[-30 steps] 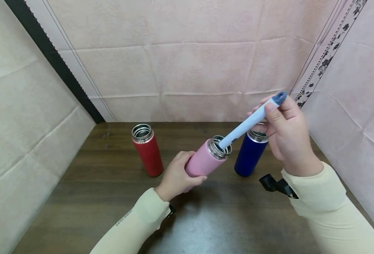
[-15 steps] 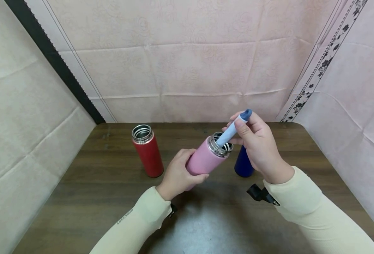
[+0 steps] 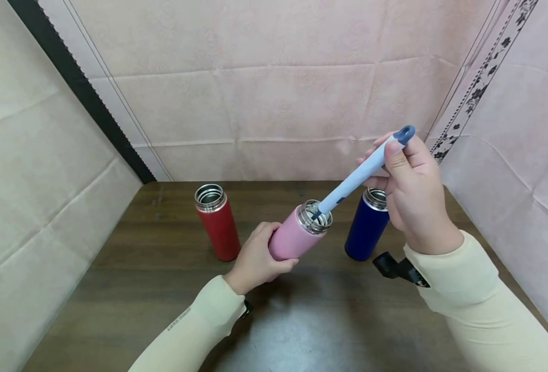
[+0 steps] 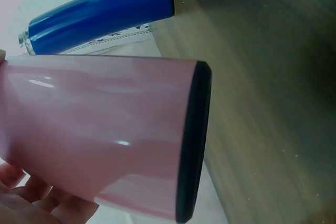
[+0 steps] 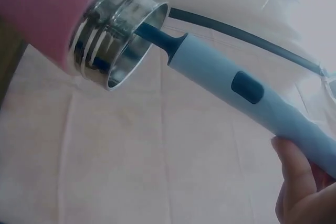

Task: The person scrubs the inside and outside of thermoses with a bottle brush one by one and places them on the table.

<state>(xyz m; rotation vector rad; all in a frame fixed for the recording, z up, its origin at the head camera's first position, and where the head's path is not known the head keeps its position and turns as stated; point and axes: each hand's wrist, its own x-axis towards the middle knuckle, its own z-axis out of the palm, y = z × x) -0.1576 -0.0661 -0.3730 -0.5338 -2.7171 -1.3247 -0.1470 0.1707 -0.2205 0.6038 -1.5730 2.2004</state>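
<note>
My left hand (image 3: 257, 258) grips the body of a pink bottle (image 3: 292, 240), tilted with its open steel mouth up and to the right. In the left wrist view, the pink bottle (image 4: 105, 114) shows its dark base, raised at an angle. My right hand (image 3: 418, 201) holds the upper end of a bottle brush (image 3: 362, 173) with a light-blue handle and a dark-blue loop end. Thumb and fingers pinch the handle. In the right wrist view, the dark neck of the bottle brush (image 5: 220, 72) enters the bottle's mouth; its head is hidden inside.
A red bottle (image 3: 220, 230) without a lid stands on the wooden table (image 3: 130, 294), left of the pink one. An uncapped dark-blue bottle (image 3: 366, 230) stands to the right, partly behind my right hand. Pale cloth walls (image 3: 274, 103) enclose the table's back and sides.
The right hand pushed the brush deep into the pink bottle, then drew it back up and right, so the whole handle shows. The left hand and pink bottle shifted slightly left.
</note>
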